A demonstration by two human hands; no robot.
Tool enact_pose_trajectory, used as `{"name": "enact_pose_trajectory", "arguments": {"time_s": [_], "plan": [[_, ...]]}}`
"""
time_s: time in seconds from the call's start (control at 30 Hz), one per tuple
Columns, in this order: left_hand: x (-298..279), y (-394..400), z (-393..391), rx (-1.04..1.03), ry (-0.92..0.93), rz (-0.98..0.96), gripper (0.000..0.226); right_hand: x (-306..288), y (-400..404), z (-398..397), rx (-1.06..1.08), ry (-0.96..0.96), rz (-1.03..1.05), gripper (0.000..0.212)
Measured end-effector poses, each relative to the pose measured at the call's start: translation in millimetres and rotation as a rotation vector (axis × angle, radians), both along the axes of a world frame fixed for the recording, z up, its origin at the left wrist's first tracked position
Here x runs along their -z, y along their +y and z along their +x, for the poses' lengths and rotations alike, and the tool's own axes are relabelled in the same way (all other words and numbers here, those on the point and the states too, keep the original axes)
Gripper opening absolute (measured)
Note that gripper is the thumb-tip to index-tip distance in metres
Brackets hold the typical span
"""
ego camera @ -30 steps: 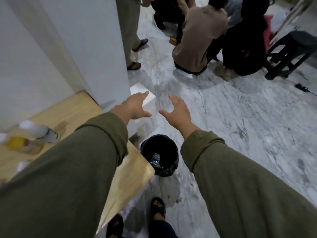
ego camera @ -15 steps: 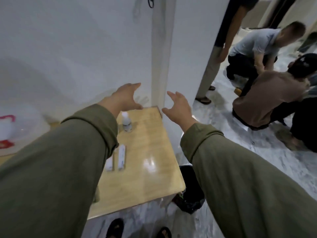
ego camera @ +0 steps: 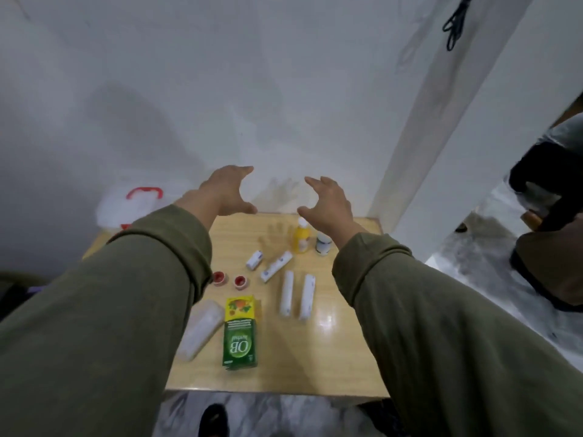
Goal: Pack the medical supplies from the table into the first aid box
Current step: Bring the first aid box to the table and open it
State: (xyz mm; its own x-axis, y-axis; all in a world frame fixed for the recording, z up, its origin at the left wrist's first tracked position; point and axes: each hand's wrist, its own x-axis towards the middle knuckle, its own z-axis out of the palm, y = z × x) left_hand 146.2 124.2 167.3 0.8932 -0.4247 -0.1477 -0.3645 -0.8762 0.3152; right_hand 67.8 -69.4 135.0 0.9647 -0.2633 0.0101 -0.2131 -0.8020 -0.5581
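Hovering empty, each hand's [ego camera: 225,192] grip wide.

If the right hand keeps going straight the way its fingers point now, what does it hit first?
Probably the white wall. The right hand is open, raised above the table's far edge, fingers aimed forward; nothing shows between. Depth is unclear, so the gap is a guess.

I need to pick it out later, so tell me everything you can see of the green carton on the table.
The green carton is a cardboard-looking box lying flat on the wooden table, its yellow end with a fruit picture pointing away. White "OB" lettering reads upside down from here. It looks closed. A pale wrapped pack lies close on its left; neither hand touches it.
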Motion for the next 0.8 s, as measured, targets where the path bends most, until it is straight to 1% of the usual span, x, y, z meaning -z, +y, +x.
{"name": "enact_pose_trajectory", "arguments": {"time_s": [0.17, 0.33, 0.5, 0.57, 0.67, 0.8], "plan": [[7, 73, 31, -0.029, 0.003, 0.017, 0.098, 3, 64, 38, -0.031, 0.010, 0.007, 0.065], [16, 163, 62, -0.104, 0.014, 0.005, 0.097, 8, 147, 78, -0.103, 0.009, 0.016, 0.065], [37, 224, 73, -0.165, 0.067, 0.029, 0.102, 31, 224, 103, -0.178, 0.028, 0.004, 0.068], [53, 246, 80, -0.182, 0.101, 0.040, 0.107, 47, 250, 110, -0.236, 0.043, -0.035, 0.069], [82, 272, 81, -0.226, 0.136, 0.040, 0.101, 71, 280, 114, -0.315, 0.063, -0.123, 0.071], [111, 289, 73, -0.298, 0.092, -0.004, 0.098, 98, 305, 118, -0.366, 0.009, -0.278, 0.071]]}}
